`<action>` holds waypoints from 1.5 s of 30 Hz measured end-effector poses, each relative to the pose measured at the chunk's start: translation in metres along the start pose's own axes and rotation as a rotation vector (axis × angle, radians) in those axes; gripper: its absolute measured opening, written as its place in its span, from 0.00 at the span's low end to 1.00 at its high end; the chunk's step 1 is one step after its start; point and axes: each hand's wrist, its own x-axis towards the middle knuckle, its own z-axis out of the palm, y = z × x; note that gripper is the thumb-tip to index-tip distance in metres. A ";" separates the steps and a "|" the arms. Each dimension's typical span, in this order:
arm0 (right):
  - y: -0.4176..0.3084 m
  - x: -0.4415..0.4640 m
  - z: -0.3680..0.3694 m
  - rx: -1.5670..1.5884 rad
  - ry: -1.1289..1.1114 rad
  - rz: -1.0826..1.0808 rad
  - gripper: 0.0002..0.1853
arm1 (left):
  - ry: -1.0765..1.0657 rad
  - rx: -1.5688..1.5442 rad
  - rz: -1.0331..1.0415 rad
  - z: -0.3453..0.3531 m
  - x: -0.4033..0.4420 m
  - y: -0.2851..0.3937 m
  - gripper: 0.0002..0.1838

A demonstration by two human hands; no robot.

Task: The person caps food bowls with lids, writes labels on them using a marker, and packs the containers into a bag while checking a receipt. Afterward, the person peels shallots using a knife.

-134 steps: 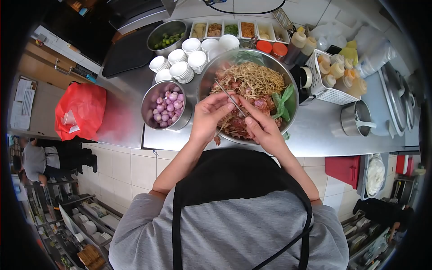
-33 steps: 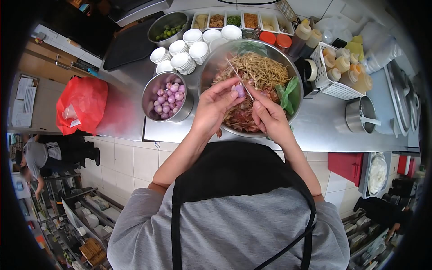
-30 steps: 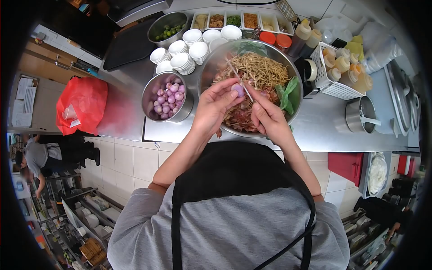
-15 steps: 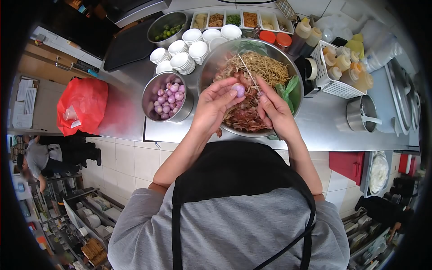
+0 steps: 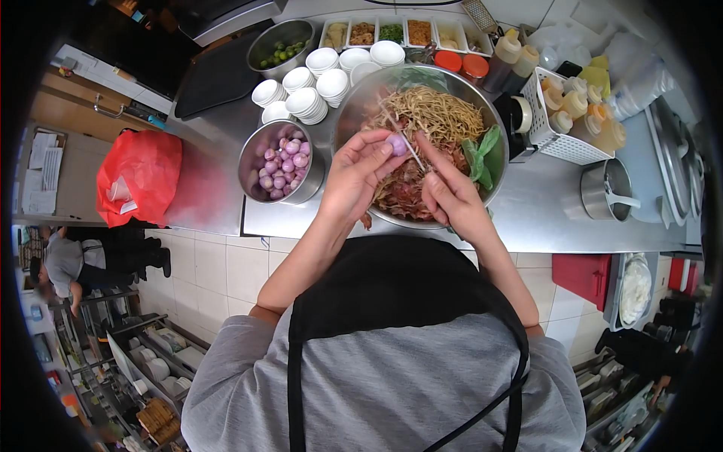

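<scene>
Between the thumb and fingers of my left hand (image 5: 356, 172) is a small purple shallot (image 5: 396, 145). My right hand (image 5: 453, 192) grips a knife (image 5: 407, 141), its thin blade against or very near the shallot's right side; the handle is mostly hidden in the palm. Both hands are over a big steel bowl (image 5: 348, 98) that holds reddish peels, a heap of pale brown root-like strands (image 5: 440, 111) and a green plastic piece (image 5: 482, 160). Left of my hands stands a smaller steel bowl of peeled shallots (image 5: 285, 167).
Stacks of white cups (image 5: 305, 104), a pot of green limes (image 5: 280, 54) and trays of toppings (image 5: 392, 34) stand behind. On the right are a white basket of bottles (image 5: 571, 151) and a saucepan (image 5: 602, 197). A red bag (image 5: 139, 177) lies left. Another person (image 5: 68, 260) stands far left.
Since half a second ago my right hand has come left and down, bringing the blade back to the shallot. Earliest, my fingers were closer together, with no purple shallot visible in them.
</scene>
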 end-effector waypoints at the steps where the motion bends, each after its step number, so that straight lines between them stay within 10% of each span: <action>1: 0.000 -0.001 0.004 0.007 -0.009 0.002 0.24 | -0.013 -0.051 -0.014 -0.001 0.000 0.000 0.11; 35: 0.002 0.011 -0.022 -0.175 0.262 -0.033 0.21 | -0.020 -0.006 0.008 -0.004 0.001 -0.003 0.14; 45: -0.005 0.004 0.007 0.021 -0.023 0.007 0.21 | -0.036 0.066 0.110 -0.002 0.002 -0.010 0.15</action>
